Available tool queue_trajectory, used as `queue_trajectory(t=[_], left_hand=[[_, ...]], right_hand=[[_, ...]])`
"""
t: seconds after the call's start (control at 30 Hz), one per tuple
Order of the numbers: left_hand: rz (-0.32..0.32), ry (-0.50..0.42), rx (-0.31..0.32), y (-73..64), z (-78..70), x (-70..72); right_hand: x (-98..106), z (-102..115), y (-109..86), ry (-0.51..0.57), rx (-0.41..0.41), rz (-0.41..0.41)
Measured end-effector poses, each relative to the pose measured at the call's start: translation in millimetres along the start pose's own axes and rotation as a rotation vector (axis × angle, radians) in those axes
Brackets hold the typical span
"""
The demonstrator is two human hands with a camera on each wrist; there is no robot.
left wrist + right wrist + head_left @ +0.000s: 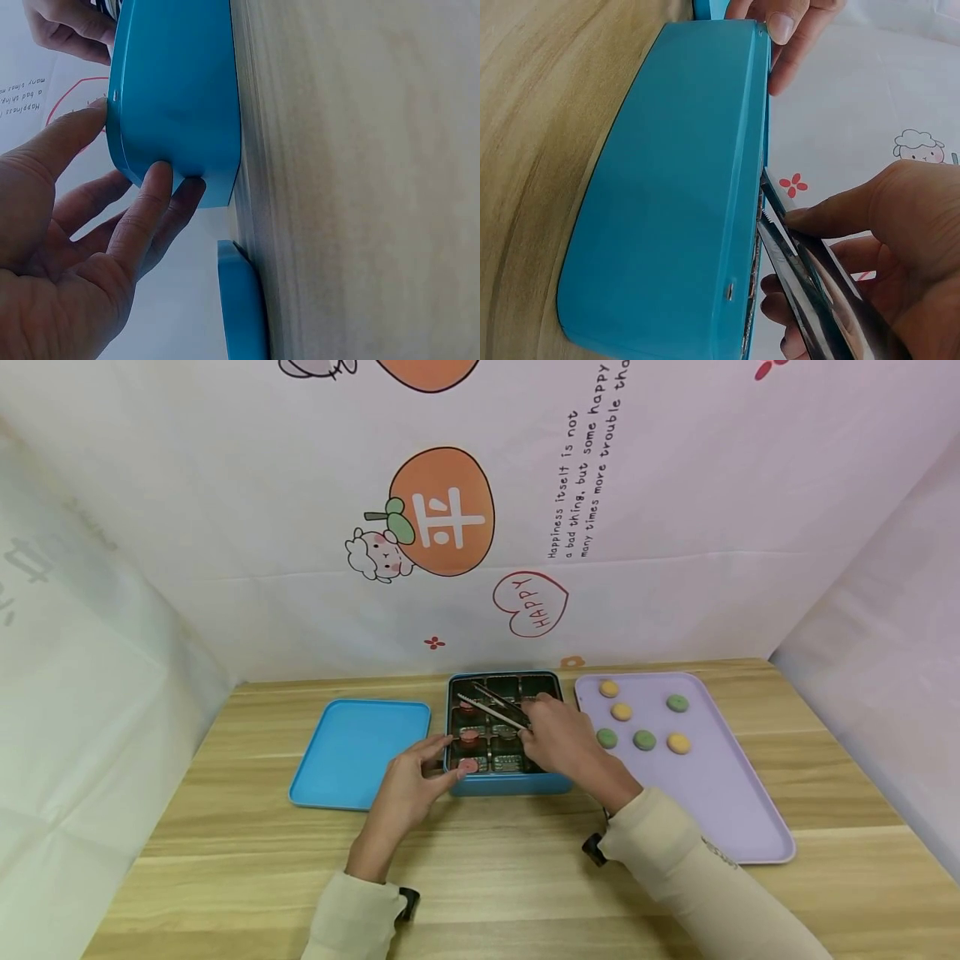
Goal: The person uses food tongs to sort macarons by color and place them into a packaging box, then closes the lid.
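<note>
My right hand (558, 735) grips metal tongs (810, 270) over a blue box (510, 785). The tongs' arms stand apart, their tips over the back left of the black divided insert (507, 764). Pink macarons (468, 766) sit in the left column of compartments; a darker round piece (506, 732) shows in the middle column. The right hand hides part of the right column. At the box's left side, my left hand (412, 781) touches the wall and rim with extended fingers, its thumb by the near left corner, as the left wrist view also shows.
A lilac tray (720, 802) on the right bears several yellow macarons (678, 743) and green macarons (644, 740). The blue lid (360, 752) lies left of the box on the wooden table (480, 885). A printed white cloth (300, 527) hangs behind.
</note>
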State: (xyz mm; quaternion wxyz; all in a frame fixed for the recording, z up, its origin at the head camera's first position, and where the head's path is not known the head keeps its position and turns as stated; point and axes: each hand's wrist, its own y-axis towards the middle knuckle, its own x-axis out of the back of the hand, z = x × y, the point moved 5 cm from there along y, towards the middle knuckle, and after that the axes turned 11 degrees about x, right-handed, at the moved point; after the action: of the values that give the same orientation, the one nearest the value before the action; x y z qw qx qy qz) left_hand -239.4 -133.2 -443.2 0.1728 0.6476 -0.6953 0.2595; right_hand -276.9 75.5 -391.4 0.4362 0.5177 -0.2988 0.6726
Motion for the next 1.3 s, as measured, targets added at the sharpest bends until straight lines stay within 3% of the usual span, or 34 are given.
queue_trajectory(t=[0.57, 1.3], left_hand=[[-0.004, 0.013, 0.005, -0.4, 1.0, -0.6], [-0.006, 0.011, 0.014, -0.8, -0.6, -0.8]], right_hand=[[20, -4, -30.7, 0.004, 0.023, -0.068], [51, -53, -120.0, -0.04, -0.019, -0.243]])
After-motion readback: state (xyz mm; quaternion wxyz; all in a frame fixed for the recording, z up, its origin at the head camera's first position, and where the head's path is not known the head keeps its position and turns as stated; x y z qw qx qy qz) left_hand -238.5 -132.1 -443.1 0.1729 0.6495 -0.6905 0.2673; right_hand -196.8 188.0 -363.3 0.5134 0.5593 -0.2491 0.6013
